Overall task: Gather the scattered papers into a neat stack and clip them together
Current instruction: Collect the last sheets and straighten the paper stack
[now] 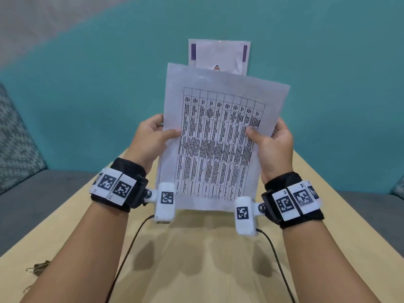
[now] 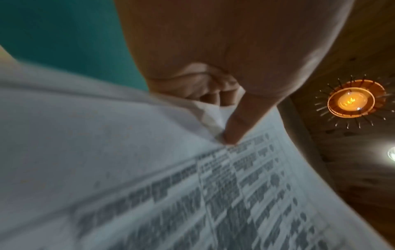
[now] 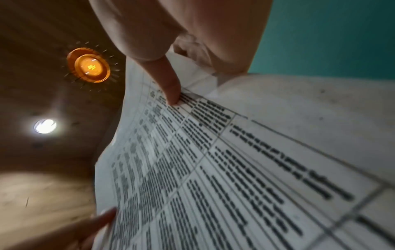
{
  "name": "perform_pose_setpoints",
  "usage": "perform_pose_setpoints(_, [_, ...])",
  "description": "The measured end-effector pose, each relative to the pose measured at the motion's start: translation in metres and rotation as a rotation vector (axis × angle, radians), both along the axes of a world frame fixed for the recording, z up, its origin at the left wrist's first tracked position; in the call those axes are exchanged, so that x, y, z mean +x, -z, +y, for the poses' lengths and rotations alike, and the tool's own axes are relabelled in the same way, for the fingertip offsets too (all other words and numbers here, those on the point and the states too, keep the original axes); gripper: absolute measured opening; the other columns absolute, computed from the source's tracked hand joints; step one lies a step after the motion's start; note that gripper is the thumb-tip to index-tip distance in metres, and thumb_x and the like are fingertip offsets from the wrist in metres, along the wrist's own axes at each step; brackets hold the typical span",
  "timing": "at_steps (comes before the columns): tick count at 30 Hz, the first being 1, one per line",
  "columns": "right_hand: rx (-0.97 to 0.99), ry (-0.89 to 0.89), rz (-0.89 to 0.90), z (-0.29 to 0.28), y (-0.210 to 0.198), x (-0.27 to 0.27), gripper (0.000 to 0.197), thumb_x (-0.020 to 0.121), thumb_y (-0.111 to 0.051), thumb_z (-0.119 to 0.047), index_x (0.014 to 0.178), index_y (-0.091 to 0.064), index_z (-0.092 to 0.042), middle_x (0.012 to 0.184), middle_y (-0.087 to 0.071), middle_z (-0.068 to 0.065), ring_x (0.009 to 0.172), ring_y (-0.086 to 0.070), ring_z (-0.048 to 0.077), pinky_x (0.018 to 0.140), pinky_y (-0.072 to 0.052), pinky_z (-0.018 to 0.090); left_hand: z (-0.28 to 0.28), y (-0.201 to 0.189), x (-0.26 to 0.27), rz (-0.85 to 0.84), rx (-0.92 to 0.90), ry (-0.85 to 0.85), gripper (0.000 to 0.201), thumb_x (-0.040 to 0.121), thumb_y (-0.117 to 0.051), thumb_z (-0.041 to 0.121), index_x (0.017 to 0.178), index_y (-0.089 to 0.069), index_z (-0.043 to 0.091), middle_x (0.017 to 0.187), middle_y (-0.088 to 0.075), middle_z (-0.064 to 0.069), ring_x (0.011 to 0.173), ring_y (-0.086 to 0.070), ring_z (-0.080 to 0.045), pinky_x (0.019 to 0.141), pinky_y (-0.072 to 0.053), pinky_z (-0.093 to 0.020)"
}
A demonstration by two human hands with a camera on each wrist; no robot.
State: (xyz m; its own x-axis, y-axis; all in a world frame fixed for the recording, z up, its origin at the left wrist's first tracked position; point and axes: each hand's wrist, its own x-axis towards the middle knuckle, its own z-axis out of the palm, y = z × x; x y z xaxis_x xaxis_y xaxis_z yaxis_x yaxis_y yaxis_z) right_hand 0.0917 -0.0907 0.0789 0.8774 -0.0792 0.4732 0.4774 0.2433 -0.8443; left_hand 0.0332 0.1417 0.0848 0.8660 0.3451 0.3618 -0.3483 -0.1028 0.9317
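Observation:
I hold a bundle of papers (image 1: pixel 218 136) upright above the table. The front sheet carries a printed table of text (image 3: pixel 235 169). Behind it a sheet with purple bars (image 1: pixel 219 55) sticks up higher, out of line with the front one. My left hand (image 1: pixel 153 136) grips the left edge, thumb (image 2: pixel 237 125) on the front and fingers behind. My right hand (image 1: pixel 271 141) grips the right edge the same way, its thumb (image 3: pixel 169 84) pressing on the print. A binder clip (image 1: pixel 38 267) lies on the table at the near left, apart from both hands.
The light wooden table (image 1: pixel 207 259) lies below my arms. Grey sofa cushions (image 1: pixel 19 149) flank it left and right, with a teal wall (image 1: pixel 87 84) behind. Cables (image 1: pixel 129 243) run from the wrist cameras. Ceiling lamps (image 2: pixel 352 99) show in the wrist views.

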Motion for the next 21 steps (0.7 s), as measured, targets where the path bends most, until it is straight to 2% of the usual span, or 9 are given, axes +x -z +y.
perform_pose_setpoints(3, [-0.068,0.099,-0.113,0.007,-0.003,-0.005,0.033,0.090,-0.068,-0.001,0.095,-0.059,-0.033,0.093,-0.068,-0.010,0.085,-0.067,0.003,0.077,-0.056,0.020,-0.013,0.005,0.008,-0.102,-0.005,-0.100,0.029,0.095,-0.064,-0.004,0.114,-0.067,0.018,0.106,-0.077,0.003,0.091,-0.075,-0.010,0.083,-0.061,-0.026])
perform_pose_setpoints(5, [-0.111,0.149,-0.120,0.011,0.000,-0.003,0.027,0.091,-0.067,-0.006,0.097,-0.058,-0.031,0.095,-0.068,-0.007,0.084,-0.066,0.005,0.079,-0.058,0.024,-0.019,0.011,0.012,-0.121,-0.019,-0.122,0.027,0.096,-0.062,-0.005,0.112,-0.066,0.017,0.106,-0.076,0.004,0.092,-0.075,-0.011,0.084,-0.061,-0.026])
perform_pose_setpoints(7, [-0.165,0.156,-0.061,0.011,0.007,0.002,0.021,0.089,-0.067,-0.007,0.099,-0.060,-0.024,0.099,-0.070,0.000,0.086,-0.067,0.012,0.084,-0.059,0.034,-0.022,0.020,0.016,-0.069,-0.035,-0.124,0.028,0.094,-0.061,-0.006,0.113,-0.066,0.014,0.107,-0.075,0.003,0.094,-0.073,-0.013,0.085,-0.060,-0.027])
perform_pose_setpoints(9, [-0.212,0.101,0.077,0.007,0.017,0.010,0.026,0.084,-0.069,-0.003,0.102,-0.063,-0.021,0.103,-0.072,0.004,0.093,-0.069,0.021,0.090,-0.057,0.044,-0.022,0.031,0.018,0.017,-0.035,-0.113,0.029,0.090,-0.061,-0.006,0.109,-0.066,0.016,0.110,-0.074,0.001,0.103,-0.071,-0.020,0.088,-0.058,-0.033])
perform_pose_setpoints(11, [-0.232,0.019,0.206,0.001,0.027,0.015,0.036,0.081,-0.069,0.003,0.110,-0.063,-0.017,0.106,-0.073,0.003,0.099,-0.069,0.023,0.096,-0.054,0.047,-0.023,0.040,0.020,0.074,-0.044,-0.091,0.033,0.087,-0.059,-0.007,0.106,-0.064,0.019,0.113,-0.073,-0.001,0.109,-0.069,-0.026,0.090,-0.056,-0.037])
perform_pose_setpoints(14, [-0.273,-0.049,0.277,-0.003,0.037,0.020,0.041,0.077,-0.064,0.008,0.113,-0.065,-0.013,0.109,-0.073,0.004,0.104,-0.068,0.027,0.099,-0.052,0.050,-0.026,0.044,0.019,0.093,-0.082,-0.065,0.038,0.081,-0.057,-0.003,0.114,-0.063,0.015,0.118,-0.072,-0.007,0.108,-0.066,-0.029,0.094,-0.055,-0.044])
perform_pose_setpoints(16, [-0.274,-0.051,0.283,-0.004,0.037,0.021,0.039,0.077,-0.062,0.010,0.108,-0.066,-0.012,0.108,-0.074,0.007,0.103,-0.068,0.029,0.095,-0.054,0.047,-0.025,0.044,0.019,0.093,-0.107,-0.063,0.038,0.076,-0.057,0.002,0.112,-0.062,0.016,0.118,-0.072,-0.008,0.102,-0.065,-0.028,0.088,-0.055,-0.044])
perform_pose_setpoints(19, [-0.243,-0.046,0.277,-0.010,0.033,0.021,0.034,0.080,-0.058,0.010,0.098,-0.066,-0.018,0.099,-0.074,0.001,0.092,-0.068,0.023,0.078,-0.055,0.036,-0.021,0.044,0.020,0.101,-0.117,-0.064,0.028,0.089,-0.051,-0.002,0.110,-0.058,0.016,0.109,-0.070,-0.002,0.091,-0.063,-0.021,0.071,-0.048,-0.031])
perform_pose_setpoints(21, [-0.257,-0.059,0.258,-0.010,0.031,0.019,0.030,0.084,-0.057,0.004,0.098,-0.067,-0.020,0.105,-0.073,0.000,0.101,-0.067,0.025,0.086,-0.054,0.039,-0.023,0.043,0.020,0.116,-0.110,-0.035,0.033,0.094,-0.046,-0.002,0.116,-0.060,0.018,0.109,-0.071,0.001,0.088,-0.065,-0.017,0.070,-0.048,-0.029])
